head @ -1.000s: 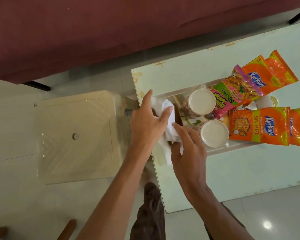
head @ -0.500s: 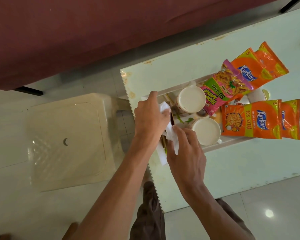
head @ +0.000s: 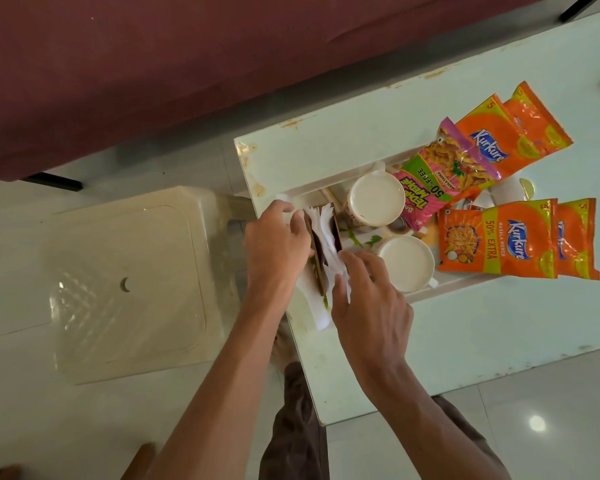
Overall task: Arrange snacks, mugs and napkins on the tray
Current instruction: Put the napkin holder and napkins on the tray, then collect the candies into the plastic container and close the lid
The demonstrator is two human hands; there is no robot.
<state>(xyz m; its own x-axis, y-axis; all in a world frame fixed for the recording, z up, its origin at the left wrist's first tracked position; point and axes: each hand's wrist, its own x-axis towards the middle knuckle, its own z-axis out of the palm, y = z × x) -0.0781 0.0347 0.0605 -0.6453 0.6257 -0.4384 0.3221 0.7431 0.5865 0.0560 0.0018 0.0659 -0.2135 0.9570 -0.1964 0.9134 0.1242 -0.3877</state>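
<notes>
The big table held a tray. Snack packs lay at its 3 o'clock end, two mugs mid-tray. At 9 o'clock, the left hand and right hand pinched white napkins in a brown holder.

Both forearms were bare from the lower edge of the view up to the wrists, with no sleeves, watch, bracelet or rings showing. The left hand and the right hand were ungloved, their fingers slim, with short, plain nails. Below and between the arms, the person wore trousers of dark brownish-grey cloth, loosely creased over the leg. A second patch of the same cloth showed past the right forearm, near the bottom edge.
</notes>
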